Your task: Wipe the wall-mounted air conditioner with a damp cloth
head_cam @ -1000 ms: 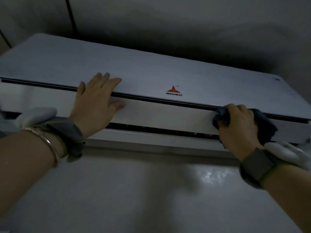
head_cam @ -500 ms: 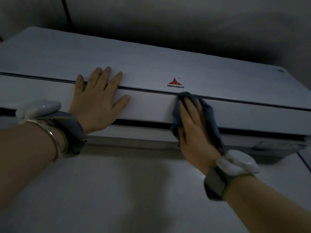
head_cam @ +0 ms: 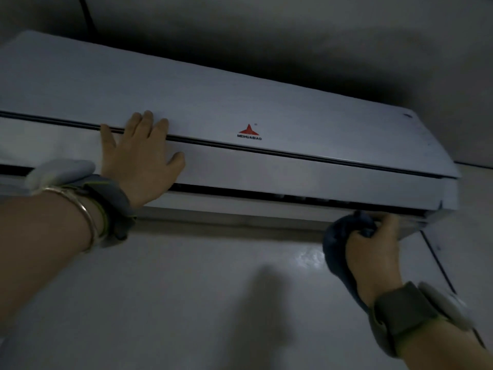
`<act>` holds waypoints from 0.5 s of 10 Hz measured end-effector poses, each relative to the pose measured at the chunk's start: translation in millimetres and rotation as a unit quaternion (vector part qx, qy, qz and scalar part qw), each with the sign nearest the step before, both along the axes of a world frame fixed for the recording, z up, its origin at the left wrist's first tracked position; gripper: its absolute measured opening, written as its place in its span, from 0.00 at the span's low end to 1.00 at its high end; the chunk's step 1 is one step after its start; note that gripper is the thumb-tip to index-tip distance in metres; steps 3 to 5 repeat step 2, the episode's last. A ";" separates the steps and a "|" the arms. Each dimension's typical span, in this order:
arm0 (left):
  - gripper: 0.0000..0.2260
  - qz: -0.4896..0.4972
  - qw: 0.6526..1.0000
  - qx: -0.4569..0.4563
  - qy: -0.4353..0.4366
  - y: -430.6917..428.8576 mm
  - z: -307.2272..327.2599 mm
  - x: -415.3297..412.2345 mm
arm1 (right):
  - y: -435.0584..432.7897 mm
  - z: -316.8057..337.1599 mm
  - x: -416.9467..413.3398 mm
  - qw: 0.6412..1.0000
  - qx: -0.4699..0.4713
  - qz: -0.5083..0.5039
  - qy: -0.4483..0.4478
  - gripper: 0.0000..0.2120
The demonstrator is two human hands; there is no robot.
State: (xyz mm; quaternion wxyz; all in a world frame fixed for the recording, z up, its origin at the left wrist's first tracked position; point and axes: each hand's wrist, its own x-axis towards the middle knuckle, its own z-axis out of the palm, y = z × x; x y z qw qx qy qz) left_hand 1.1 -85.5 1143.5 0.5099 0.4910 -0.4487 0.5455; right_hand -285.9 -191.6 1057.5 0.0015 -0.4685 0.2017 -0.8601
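Clutching cloth (head_cam: 336,233), right hand (head_cam: 373,252) (underside of air conditioner (head_cam: 240,102)).

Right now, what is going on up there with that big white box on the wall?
A person is wiping the wall-mounted air conditioner. Their left hand lies flat against its front, fingers spread, to the left of the red logo. Their right hand grips a dark blue cloth, bunched up against the unit's bottom edge near its right end.

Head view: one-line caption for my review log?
Left hand braces flat on the white air conditioner while the right hand holds a dark cloth against its underside.
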 end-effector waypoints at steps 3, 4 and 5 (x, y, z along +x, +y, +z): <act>0.31 -0.059 0.997 -0.045 -0.031 -1.6 -41.6 -32.7 | 12.9 -27.6 18.9 0.989 0.036 0.099 0.107 0.21; 0.31 -0.059 0.997 -0.045 -0.031 -1.6 -41.6 -32.7 | 12.9 -27.6 18.9 0.989 0.036 0.099 0.107 0.21; 0.31 -0.059 0.997 -0.045 -0.031 -1.6 -41.6 -32.7 | 12.9 -27.6 18.9 0.989 0.036 0.099 0.107 0.21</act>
